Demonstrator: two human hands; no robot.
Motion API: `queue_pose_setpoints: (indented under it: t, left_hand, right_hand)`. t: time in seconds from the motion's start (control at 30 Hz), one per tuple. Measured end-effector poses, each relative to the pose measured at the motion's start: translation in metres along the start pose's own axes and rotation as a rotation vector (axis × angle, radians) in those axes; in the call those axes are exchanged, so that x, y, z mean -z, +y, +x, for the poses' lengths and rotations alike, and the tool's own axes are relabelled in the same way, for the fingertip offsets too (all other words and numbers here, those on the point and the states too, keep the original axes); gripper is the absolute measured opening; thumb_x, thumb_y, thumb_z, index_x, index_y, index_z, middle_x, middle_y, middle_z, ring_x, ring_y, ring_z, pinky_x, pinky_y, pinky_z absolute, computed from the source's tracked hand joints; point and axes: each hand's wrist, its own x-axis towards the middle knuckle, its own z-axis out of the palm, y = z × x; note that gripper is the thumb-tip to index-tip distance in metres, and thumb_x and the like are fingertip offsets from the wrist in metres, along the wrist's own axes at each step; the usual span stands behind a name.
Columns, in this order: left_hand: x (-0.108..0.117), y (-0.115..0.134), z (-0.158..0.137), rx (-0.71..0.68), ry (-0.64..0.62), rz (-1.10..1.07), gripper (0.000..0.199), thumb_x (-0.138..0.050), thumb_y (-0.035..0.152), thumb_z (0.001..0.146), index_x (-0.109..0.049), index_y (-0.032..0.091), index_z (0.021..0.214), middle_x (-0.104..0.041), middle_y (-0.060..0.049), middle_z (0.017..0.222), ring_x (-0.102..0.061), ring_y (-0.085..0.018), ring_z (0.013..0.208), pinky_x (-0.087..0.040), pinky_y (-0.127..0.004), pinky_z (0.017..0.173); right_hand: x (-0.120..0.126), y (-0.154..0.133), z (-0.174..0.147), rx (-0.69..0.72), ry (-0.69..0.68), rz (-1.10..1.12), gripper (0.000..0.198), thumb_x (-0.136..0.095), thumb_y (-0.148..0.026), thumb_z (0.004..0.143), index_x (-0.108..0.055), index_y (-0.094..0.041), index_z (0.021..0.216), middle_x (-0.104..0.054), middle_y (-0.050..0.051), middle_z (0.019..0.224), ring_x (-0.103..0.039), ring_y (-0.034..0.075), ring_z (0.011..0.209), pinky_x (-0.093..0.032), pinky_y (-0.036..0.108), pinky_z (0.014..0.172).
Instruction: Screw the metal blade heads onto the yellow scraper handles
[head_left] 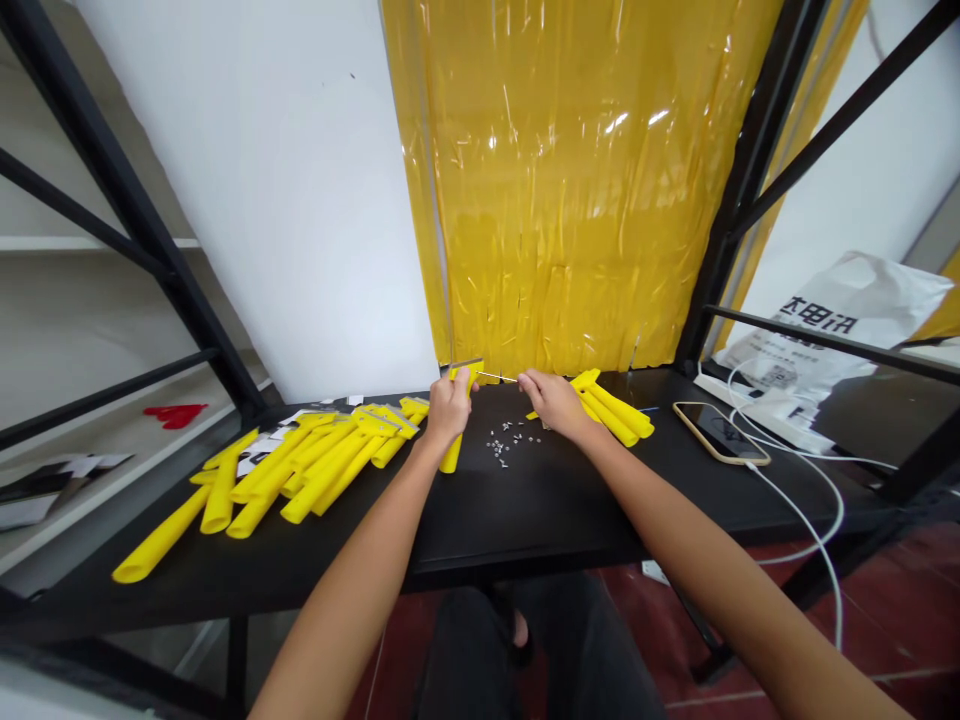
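Shelves (pixel 97 243) stood at our far left, with a red thing (pixel 176 414) on one of them, its kind unclear to us. Next to them rose a black post (pixel 187 290), then a white panel (pixel 277 180) behind the bench (pixel 540 515). On the bench's left part we had a heap of yellow scrapers (pixel 315 470), overlapping, most of their handles pointing toward us, with grey edges on some heads.

Just right of the heap, our left hand (pixel 450 408) was closed around one more scraper (pixel 450 458), its head above the fist and its handle below. Whether that handle touched the bench, we could not tell. From it a thin shaft (pixel 495 376) ran across to our right hand (pixel 551 402), whose fingers pinched the other end. Small metal parts (pixel 501 446) lay scattered on the bench between our forearms, and a yellow sheet (pixel 585 200) hung behind.

Just beyond our right hand we had a smaller group of yellow handles (pixel 622 420), lying side by side. Farther right lay a phone (pixel 721 434) with a white cable (pixel 836 590) at its near end, and past it a printed white bag (pixel 832 320) stood at the bench's back.
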Motion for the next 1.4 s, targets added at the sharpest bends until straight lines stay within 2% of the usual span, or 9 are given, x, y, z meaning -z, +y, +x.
queue_pose_setpoints:
  t: [0.2,0.4,0.57,0.73,0.83,0.97,1.07,1.2,1.4]
  left_hand:
    - [-0.001,-0.004,0.002,0.001,-0.02,0.094,0.029,-0.051,0.038,0.087,-0.065,0.019,0.07,-0.054,0.001,0.05,-0.055,-0.015,0.052,-0.039,-0.024,0.055]
    - [-0.001,-0.002,0.001,-0.088,0.01,0.148,0.026,-0.054,0.034,0.084,-0.056,0.02,0.061,-0.051,0.001,0.052,-0.052,-0.015,0.056,-0.035,-0.025,0.054]
    - [0.0,0.001,-0.001,-0.137,0.053,0.212,0.023,-0.054,0.032,0.083,-0.051,0.021,0.062,-0.053,0.0,0.059,-0.051,-0.015,0.06,-0.036,-0.025,0.057]
    - [0.0,0.001,-0.002,-0.203,0.057,0.226,0.011,-0.054,0.025,0.083,-0.062,0.019,0.078,-0.062,-0.002,0.07,-0.059,-0.018,0.069,-0.041,-0.024,0.063]
    - [-0.002,-0.003,0.0,-0.187,0.035,0.254,0.014,-0.053,0.024,0.085,-0.063,0.018,0.077,-0.064,-0.004,0.069,-0.061,-0.018,0.069,-0.042,-0.025,0.063]
    - [-0.004,-0.014,0.008,-0.011,-0.029,0.168,0.021,-0.05,0.03,0.091,-0.063,0.018,0.081,-0.064,-0.003,0.066,-0.06,-0.015,0.058,-0.042,-0.024,0.054]
    - [-0.005,-0.023,0.015,0.148,0.037,-0.051,0.016,-0.051,0.027,0.092,-0.057,0.018,0.103,-0.072,-0.005,0.087,-0.058,-0.01,0.049,-0.04,-0.021,0.045]
    - [-0.007,-0.026,0.017,0.378,-0.013,-0.318,0.014,-0.055,0.019,0.091,-0.053,0.015,0.105,-0.073,-0.01,0.1,-0.061,-0.009,0.048,-0.042,-0.02,0.041]
    - [-0.008,-0.02,0.01,0.48,-0.136,-0.419,0.015,-0.073,0.02,0.082,-0.062,0.01,0.078,-0.073,-0.011,0.081,-0.064,-0.012,0.053,-0.052,-0.023,0.047]
  right_hand:
    - [0.005,-0.002,0.0,0.035,0.006,0.034,0.025,-0.044,-0.042,0.103,-0.06,-0.023,0.104,-0.073,0.006,0.098,-0.067,0.021,0.086,-0.041,0.028,0.073]
    - [0.004,-0.002,0.0,0.017,-0.024,-0.038,0.037,-0.035,-0.042,0.105,-0.061,-0.022,0.086,-0.071,0.006,0.084,-0.066,0.021,0.078,-0.038,0.028,0.07]
    - [-0.001,-0.002,0.004,0.016,-0.067,0.199,0.047,-0.031,-0.047,0.104,-0.054,-0.022,0.072,-0.06,0.002,0.067,-0.059,0.018,0.068,-0.039,0.027,0.068]
    - [-0.003,-0.003,0.002,-0.257,-0.218,0.638,0.052,-0.036,-0.066,0.095,-0.044,-0.023,0.069,-0.035,-0.006,0.053,-0.033,0.011,0.044,-0.027,0.025,0.045]
    - [-0.004,-0.003,0.002,-0.405,-0.307,0.753,0.051,-0.039,-0.07,0.092,-0.045,-0.023,0.074,-0.029,-0.009,0.052,-0.021,0.009,0.039,-0.019,0.024,0.039]
    - [-0.003,0.009,0.007,-0.207,-0.169,0.543,0.05,-0.032,-0.061,0.098,-0.05,-0.022,0.073,-0.049,-0.001,0.06,-0.047,0.014,0.051,-0.038,0.025,0.051]
    - [0.0,0.022,0.008,-0.133,-0.059,0.176,0.043,-0.03,-0.047,0.102,-0.059,-0.021,0.085,-0.067,0.008,0.081,-0.065,0.022,0.08,-0.046,0.031,0.073]
    - [-0.001,0.03,0.0,-0.239,-0.229,-0.245,0.032,-0.04,-0.037,0.1,-0.064,-0.016,0.106,-0.073,0.019,0.098,-0.07,0.031,0.09,-0.048,0.038,0.075]
    - [-0.004,0.02,-0.008,-0.24,-0.48,-0.441,0.025,-0.057,-0.031,0.089,-0.074,-0.014,0.096,-0.074,0.02,0.107,-0.071,0.033,0.099,-0.051,0.039,0.08]
